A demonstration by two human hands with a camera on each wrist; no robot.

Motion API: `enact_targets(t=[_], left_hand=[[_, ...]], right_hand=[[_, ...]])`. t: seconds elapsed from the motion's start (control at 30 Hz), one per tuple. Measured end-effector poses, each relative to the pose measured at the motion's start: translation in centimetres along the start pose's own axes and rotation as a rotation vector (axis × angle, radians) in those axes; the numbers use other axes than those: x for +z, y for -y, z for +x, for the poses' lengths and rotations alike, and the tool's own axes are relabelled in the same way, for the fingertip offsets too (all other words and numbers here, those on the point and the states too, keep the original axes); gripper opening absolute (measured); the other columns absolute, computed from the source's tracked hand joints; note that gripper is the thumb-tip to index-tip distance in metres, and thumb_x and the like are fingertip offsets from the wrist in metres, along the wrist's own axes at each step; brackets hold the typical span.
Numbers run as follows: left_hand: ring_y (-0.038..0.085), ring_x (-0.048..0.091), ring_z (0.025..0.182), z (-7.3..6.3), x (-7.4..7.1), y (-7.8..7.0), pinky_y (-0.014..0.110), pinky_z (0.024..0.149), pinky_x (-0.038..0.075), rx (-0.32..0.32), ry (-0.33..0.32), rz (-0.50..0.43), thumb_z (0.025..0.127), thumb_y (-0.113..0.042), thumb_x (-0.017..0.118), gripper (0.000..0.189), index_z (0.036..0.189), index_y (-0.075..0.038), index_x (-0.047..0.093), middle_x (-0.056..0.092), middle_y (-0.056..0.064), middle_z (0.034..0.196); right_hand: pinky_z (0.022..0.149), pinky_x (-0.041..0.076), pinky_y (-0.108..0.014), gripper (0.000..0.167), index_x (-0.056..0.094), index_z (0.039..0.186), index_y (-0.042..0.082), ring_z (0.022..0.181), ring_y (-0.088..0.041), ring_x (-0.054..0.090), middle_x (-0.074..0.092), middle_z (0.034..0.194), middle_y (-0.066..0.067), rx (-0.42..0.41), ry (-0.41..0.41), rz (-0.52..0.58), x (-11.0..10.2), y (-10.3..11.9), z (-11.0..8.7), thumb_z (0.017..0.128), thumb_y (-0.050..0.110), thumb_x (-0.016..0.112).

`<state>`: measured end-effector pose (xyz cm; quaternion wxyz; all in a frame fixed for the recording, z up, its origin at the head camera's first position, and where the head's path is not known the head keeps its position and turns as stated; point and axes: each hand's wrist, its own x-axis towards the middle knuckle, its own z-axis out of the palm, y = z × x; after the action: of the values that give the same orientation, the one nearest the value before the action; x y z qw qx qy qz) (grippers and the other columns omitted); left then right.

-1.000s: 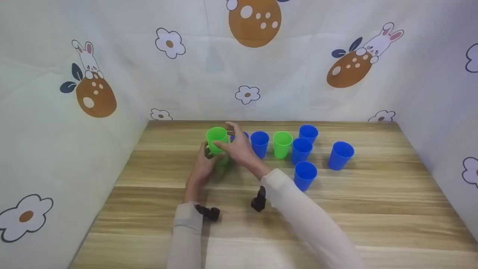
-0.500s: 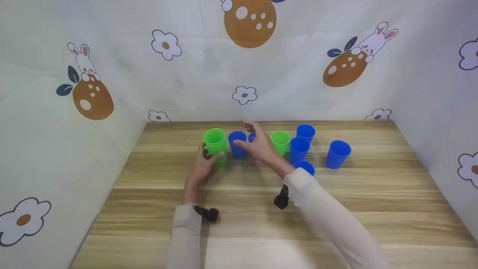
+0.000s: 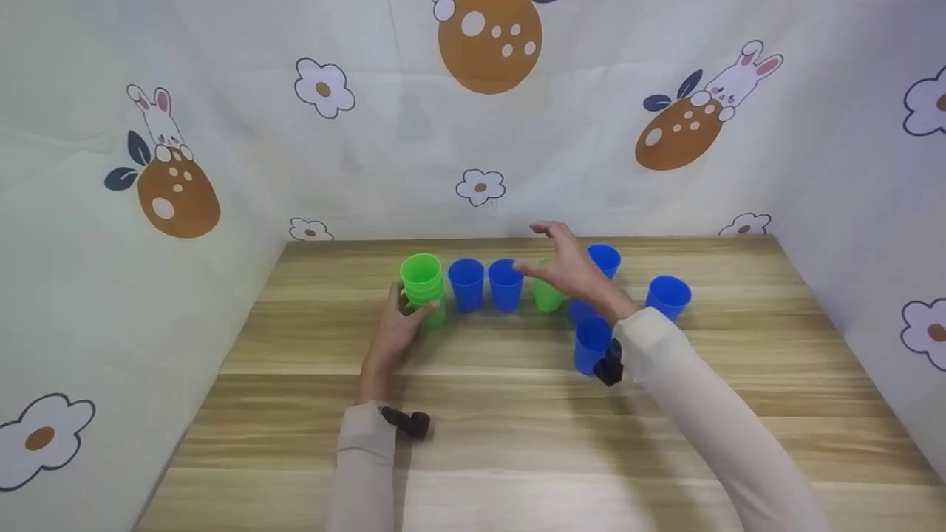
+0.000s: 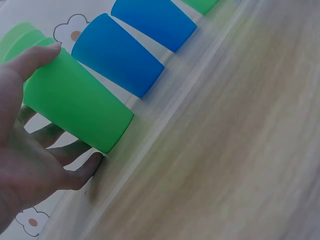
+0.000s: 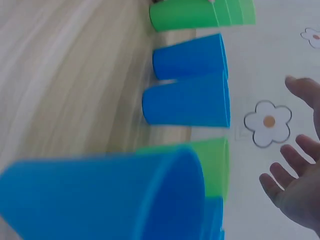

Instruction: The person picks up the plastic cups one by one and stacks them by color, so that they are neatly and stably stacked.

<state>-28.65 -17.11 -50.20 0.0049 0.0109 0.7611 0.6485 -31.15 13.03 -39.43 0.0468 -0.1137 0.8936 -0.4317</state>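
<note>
My left hand [image 3: 395, 325] grips a stack of nested green cups [image 3: 422, 281] at the left of the row. In the left wrist view, the thumb lies across the front of the green stack [image 4: 75, 97] and the fingers come round behind it; its base is at the tabletop. My right hand [image 3: 575, 270] is in the air with fingers spread and holds nothing. It overlaps a single green cup [image 3: 548, 298] in the head view. Two blue cups, one [image 3: 466, 287] beside the stack and another [image 3: 505, 290] to its right, stand upright between the hands.
More blue cups stand at the right: one in front [image 3: 591, 351], one behind [image 3: 604, 258], one farther right [image 3: 669, 294], and one mostly hidden by my right arm. A patterned cloth [image 3: 399, 148] hangs behind the wooden table [image 3: 488, 443].
My right hand has left the green stack and moved right, past the two blue cups, to above the single green cup. The left hand has stayed on the stack, which has come down slightly.
</note>
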Motion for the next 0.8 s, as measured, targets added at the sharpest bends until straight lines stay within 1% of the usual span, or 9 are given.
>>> enact_targets(t=[0.13, 0.27, 0.4, 0.57, 0.6, 0.8], left_hand=[[0.038, 0.033, 0.149, -0.1, -0.2, 0.0, 0.052, 0.124, 0.028, -0.006, 0.004, -0.009, 0.093, -0.021, 0.069, 0.075, 0.154, -0.01, 0.026, 0.036, 0.019, 0.157], [0.037, 0.032, 0.149, -0.1, -0.1, -0.1, 0.051, 0.124, 0.027, -0.024, 0.022, -0.017, 0.093, -0.023, 0.07, 0.076, 0.154, -0.012, 0.025, 0.035, 0.018, 0.159], [0.036, 0.032, 0.149, 0.0, 0.0, -0.2, 0.05, 0.124, 0.027, -0.028, 0.024, -0.021, 0.094, -0.023, 0.069, 0.076, 0.155, -0.012, 0.025, 0.035, 0.018, 0.159], [0.036, 0.036, 0.147, 0.1, 0.1, 0.0, 0.051, 0.123, 0.029, 0.002, 0.005, -0.007, 0.092, -0.024, 0.071, 0.075, 0.152, -0.011, 0.028, 0.04, 0.018, 0.155], [0.037, 0.036, 0.147, -0.1, 0.1, -0.3, 0.051, 0.123, 0.028, 0.004, 0.008, -0.009, 0.092, -0.023, 0.071, 0.075, 0.153, -0.009, 0.028, 0.04, 0.02, 0.155], [0.036, 0.036, 0.148, -0.1, 0.0, -0.3, 0.051, 0.124, 0.027, 0.003, 0.013, -0.017, 0.092, -0.023, 0.071, 0.075, 0.152, -0.009, 0.029, 0.041, 0.019, 0.155]], right_hand=[[0.122, 0.029, -0.057, 0.085, 0.031, 0.155, 0.014, 0.15, -0.034, 0.029, 0.031, 0.162, -0.011, -0.013, 0.076, -0.096, -1.2, -0.9, 0.2, 0.088, 0.041, 0.076], [0.122, 0.027, -0.058, 0.087, 0.03, 0.156, 0.013, 0.151, -0.036, 0.028, 0.03, 0.162, -0.013, -0.014, 0.11, -0.145, -2.1, -2.0, 0.3, 0.086, 0.039, 0.077], [0.122, 0.026, -0.059, 0.089, 0.031, 0.155, 0.011, 0.151, -0.038, 0.028, 0.03, 0.162, -0.015, -0.009, 0.135, -0.17, -2.4, -3.0, 0.3, 0.085, 0.038, 0.078], [0.122, 0.026, -0.058, 0.092, 0.029, 0.155, 0.005, 0.15, -0.04, 0.028, 0.029, 0.162, -0.02, -0.012, 0.144, -0.205, -2.3, -4.0, 0.2, 0.085, 0.035, 0.079], [0.122, 0.026, -0.058, 0.092, 0.029, 0.155, 0.004, 0.15, -0.041, 0.027, 0.029, 0.162, -0.02, -0.008, 0.146, -0.207, -2.3, -4.1, 0.2, 0.084, 0.034, 0.08], [0.122, 0.027, -0.058, 0.09, 0.031, 0.154, 0.004, 0.149, -0.041, 0.028, 0.032, 0.16, -0.021, 0.014, 0.155, -0.183, -2.0, -4.8, 0.2, 0.084, 0.03, 0.081]])
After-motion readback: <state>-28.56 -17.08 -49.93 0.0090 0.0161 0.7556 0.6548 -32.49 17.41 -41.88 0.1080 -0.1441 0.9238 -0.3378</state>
